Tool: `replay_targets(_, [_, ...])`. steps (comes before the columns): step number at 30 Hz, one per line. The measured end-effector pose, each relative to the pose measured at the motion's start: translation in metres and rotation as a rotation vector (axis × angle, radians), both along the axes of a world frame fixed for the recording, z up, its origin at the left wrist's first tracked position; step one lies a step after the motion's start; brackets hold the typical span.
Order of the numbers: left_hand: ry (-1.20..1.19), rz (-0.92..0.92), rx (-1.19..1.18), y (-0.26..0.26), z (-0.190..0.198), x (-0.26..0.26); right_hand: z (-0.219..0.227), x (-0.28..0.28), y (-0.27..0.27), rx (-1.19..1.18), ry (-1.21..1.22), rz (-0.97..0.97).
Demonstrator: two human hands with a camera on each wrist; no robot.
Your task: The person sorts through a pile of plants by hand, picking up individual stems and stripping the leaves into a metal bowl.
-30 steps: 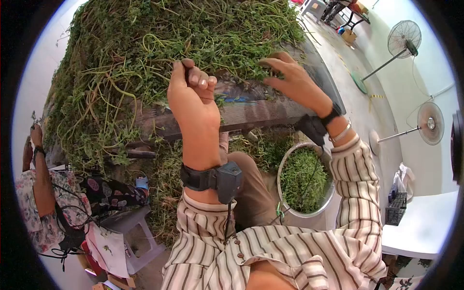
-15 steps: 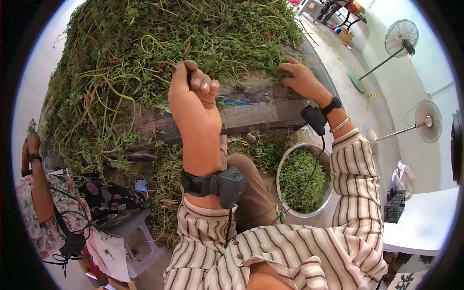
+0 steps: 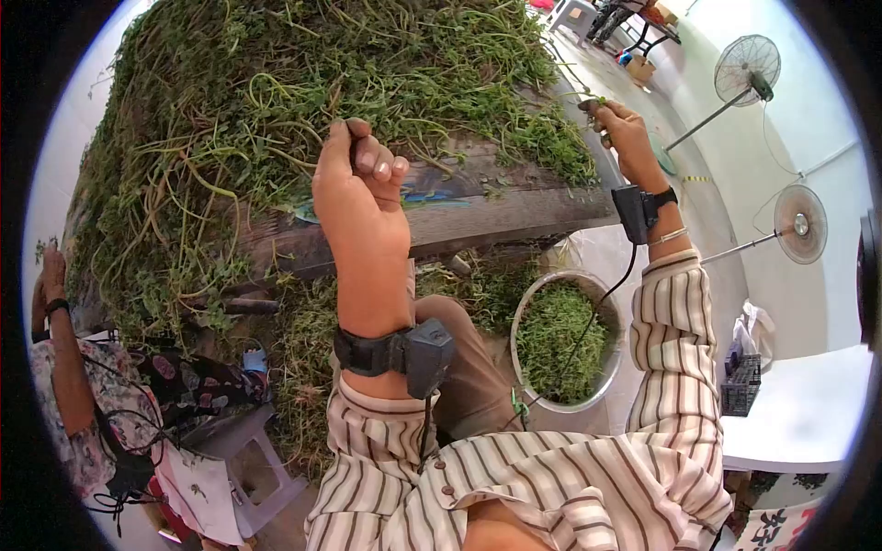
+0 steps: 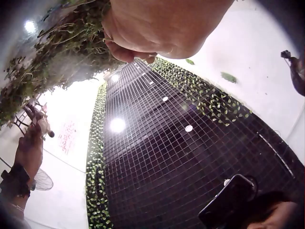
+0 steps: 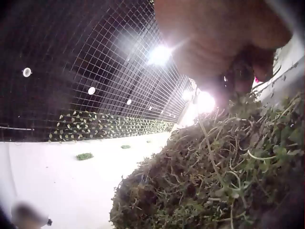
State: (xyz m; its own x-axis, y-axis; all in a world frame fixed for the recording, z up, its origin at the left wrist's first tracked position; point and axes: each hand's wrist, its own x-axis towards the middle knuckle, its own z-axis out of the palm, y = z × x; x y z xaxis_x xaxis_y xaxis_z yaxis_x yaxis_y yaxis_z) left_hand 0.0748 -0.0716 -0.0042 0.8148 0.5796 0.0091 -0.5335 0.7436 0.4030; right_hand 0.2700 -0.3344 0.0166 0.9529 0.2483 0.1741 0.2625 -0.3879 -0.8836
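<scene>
A large heap of green stemmed plants [image 3: 367, 55] covers the dark wooden table [image 3: 514, 216]. My left hand [image 3: 363, 207] is over the table's near side, thumb and forefinger pinching a thin stem at the heap's edge, the other fingers curled. My right hand [image 3: 629, 142] is raised beyond the table's right edge, its fingertips pinching a small dark-and-green bit of plant. In the right wrist view the plant heap [image 5: 214, 171] lies below the right hand [image 5: 219, 38]; what the fingertips hold is too dark there to tell.
A round metal basin [image 3: 617, 363] of green pieces stands below the table. Loose plants [image 3: 308, 376] lie on the floor at the left. Another person's arm [image 3: 69, 367] is at far left, by a plastic stool [image 3: 276, 477]. Two fans [image 3: 799, 225] and a white table [image 3: 799, 404] are at right.
My right hand has moved right and up, away from the heap, past the table's edge. My left hand has stayed almost in place. The whole head view has shifted slightly.
</scene>
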Motion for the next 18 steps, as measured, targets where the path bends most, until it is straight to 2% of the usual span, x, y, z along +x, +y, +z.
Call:
replay_targets(8, [0.007, 0.006, -0.004, -0.001, 0.001, -0.001, 0.003, 0.012, 0.002, 0.250, 0.109, 0.045])
replay_targets(10, [0.012, 0.015, -0.010, -0.001, 0.001, -0.001, 0.003, 0.003, 0.011, 0.045, 0.049, 0.140])
replay_targets(11, [0.014, 0.010, -0.009, -0.001, 0.001, -0.001, 0.000, 0.000, 0.016, 0.044, 0.049, 0.140])
replay_targets(13, [0.014, 0.006, -0.010, -0.001, 0.001, 0.000, -0.006, -0.009, 0.030, -0.240, -0.135, 0.410])
replay_targets(14, [0.012, -0.001, -0.003, -0.001, 0.000, 0.000, -0.001, -0.018, 0.034, -0.391, -0.208, 0.335])
replay_targets(15, [0.009, -0.007, 0.004, -0.001, 0.001, 0.000, -0.002, -0.017, 0.036, -0.391, -0.208, 0.336])
replay_targets(17, [0.012, -0.005, 0.010, -0.002, 0.002, -0.001, -0.004, -0.012, 0.042, -0.487, -0.406, 0.277])
replay_targets(18, [0.015, -0.006, 0.017, -0.003, 0.003, -0.001, -0.005, -0.010, 0.044, -0.486, -0.406, 0.279])
